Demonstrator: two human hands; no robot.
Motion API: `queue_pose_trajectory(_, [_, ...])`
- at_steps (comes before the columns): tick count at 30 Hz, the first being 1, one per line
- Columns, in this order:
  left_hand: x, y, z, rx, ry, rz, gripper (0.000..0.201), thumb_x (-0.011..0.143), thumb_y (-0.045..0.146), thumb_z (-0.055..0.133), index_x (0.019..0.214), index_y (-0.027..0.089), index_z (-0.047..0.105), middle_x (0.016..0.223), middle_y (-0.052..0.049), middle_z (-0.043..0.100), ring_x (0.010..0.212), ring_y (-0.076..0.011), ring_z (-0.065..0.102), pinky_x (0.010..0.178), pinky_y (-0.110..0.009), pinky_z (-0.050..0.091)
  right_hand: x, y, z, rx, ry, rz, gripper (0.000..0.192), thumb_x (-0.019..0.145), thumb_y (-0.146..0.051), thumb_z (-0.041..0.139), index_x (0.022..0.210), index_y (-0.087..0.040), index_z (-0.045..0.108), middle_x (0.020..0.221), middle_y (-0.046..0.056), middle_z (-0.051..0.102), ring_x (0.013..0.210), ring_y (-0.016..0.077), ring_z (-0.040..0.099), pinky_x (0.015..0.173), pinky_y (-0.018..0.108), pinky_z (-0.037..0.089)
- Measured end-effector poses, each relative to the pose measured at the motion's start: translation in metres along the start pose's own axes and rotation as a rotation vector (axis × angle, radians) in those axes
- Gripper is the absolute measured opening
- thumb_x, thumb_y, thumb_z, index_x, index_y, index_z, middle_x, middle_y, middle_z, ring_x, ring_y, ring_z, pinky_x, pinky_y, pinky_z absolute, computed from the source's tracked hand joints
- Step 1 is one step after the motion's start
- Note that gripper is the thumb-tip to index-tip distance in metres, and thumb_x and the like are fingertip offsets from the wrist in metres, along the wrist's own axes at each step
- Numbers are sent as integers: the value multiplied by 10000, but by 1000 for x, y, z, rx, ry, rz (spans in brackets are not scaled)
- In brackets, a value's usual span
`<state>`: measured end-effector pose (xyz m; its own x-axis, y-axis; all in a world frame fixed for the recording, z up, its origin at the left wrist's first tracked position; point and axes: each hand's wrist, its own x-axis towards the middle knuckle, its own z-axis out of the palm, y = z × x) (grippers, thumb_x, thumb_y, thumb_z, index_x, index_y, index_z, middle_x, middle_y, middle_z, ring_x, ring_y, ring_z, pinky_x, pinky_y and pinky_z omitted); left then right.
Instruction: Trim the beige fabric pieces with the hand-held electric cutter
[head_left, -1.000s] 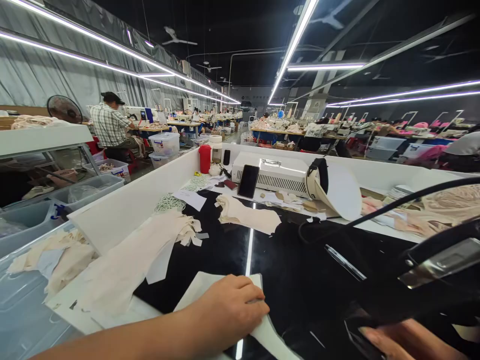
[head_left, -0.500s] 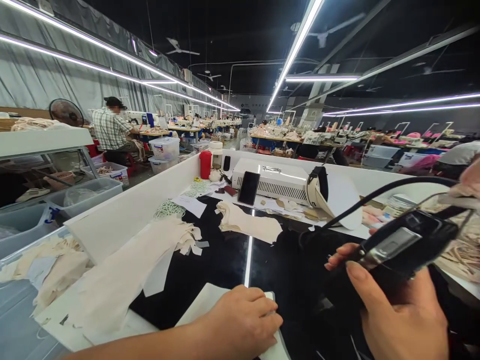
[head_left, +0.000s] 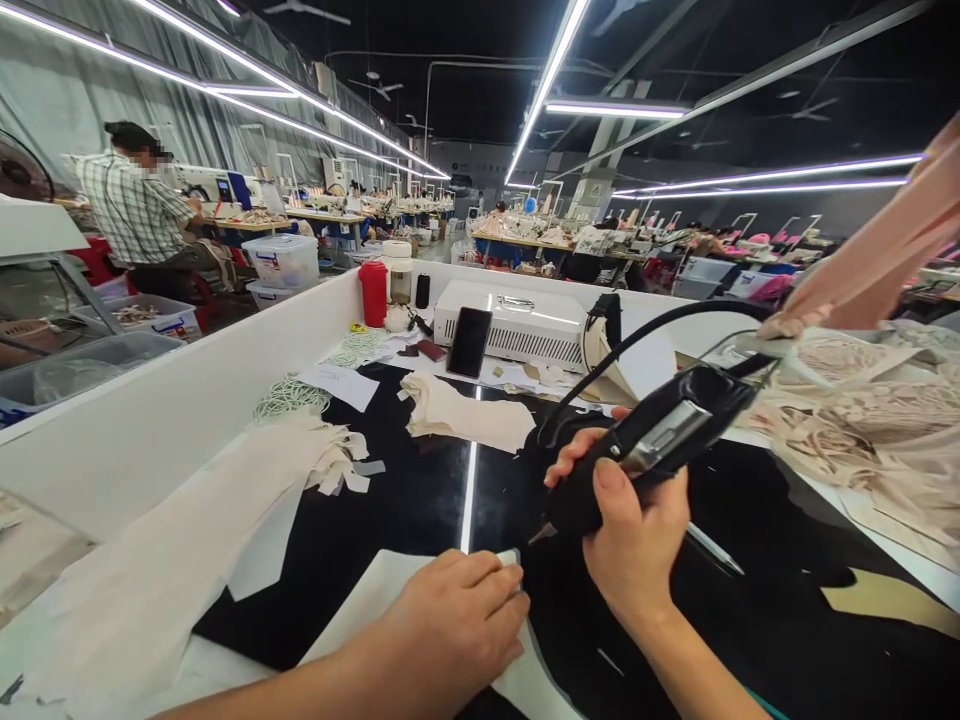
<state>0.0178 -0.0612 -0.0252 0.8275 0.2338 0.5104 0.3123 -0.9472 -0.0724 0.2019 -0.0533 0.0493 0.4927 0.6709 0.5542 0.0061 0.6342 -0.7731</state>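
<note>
My right hand (head_left: 634,535) is wrapped round a black corded power tool (head_left: 660,425), held tilted above the black table top. Its pointed metal tip (head_left: 541,532) angles down to the left, close to my left hand. My left hand (head_left: 465,605) presses on a cream flat piece (head_left: 375,590), fingers curled over its far right corner. Whether that piece is cloth or card I cannot tell. A thin pale edge shows by the fingertips. Farther back lies a small stack of cream fabric pieces (head_left: 469,412).
A long cream fabric pile (head_left: 172,540) covers the left side. Beige garments (head_left: 862,400) heap at the right. A phone (head_left: 469,341) leans against a white vented box (head_left: 525,325). A silver pen (head_left: 716,550) lies right of my hand. A low white wall (head_left: 225,395) borders the table.
My right hand has brought the power tool leftward, nearer to my left hand. My left hand keeps its place on the cream piece. The view has turned, showing more of the right side.
</note>
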Motion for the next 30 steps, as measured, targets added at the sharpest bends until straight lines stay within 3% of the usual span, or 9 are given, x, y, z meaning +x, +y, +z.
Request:
queue_pose_trajectory(6, [1,1,-9,10,-69,-5,218,1103,330,629,1208,149,689,1298,-71,747,1128,-194,690,858,-303,562,-5,3,1,77,-30,23,372,912,-380,819,1230,-320,634,880,-34,694,660,149,653,589,307,594])
queue_pose_trajectory(15, [4,1,-14,-28,65,-29,182,1128,260,549,1151,153,695,1241,-25,773,1061,-190,707,809,-306,561,-5,-4,7,129,-21,55,384,902,-413,822,1225,-315,639,855,-40,686,648,147,641,578,301,583])
queue_pose_trajectory(20, [3,0,-16,-49,75,-26,169,1119,256,565,1150,151,694,1232,-28,774,1060,-188,706,807,-306,560,-8,1,7,118,-33,66,390,907,-414,818,1234,-312,632,863,-40,689,656,148,640,587,304,583])
queue_pose_trajectory(25, [1,-2,-8,-33,24,-16,173,1080,283,638,1185,153,683,1245,-48,757,1085,-193,695,790,-296,553,-10,3,6,104,-24,57,380,908,-403,813,1224,-291,633,856,-31,687,658,154,641,583,307,588])
queue_pose_trajectory(30, [-3,-6,8,1,91,17,184,1053,305,666,1154,154,695,1159,-43,765,992,-191,706,687,-290,526,-10,3,5,95,-29,51,337,921,-367,792,1209,-290,635,841,-23,686,650,157,643,579,308,596])
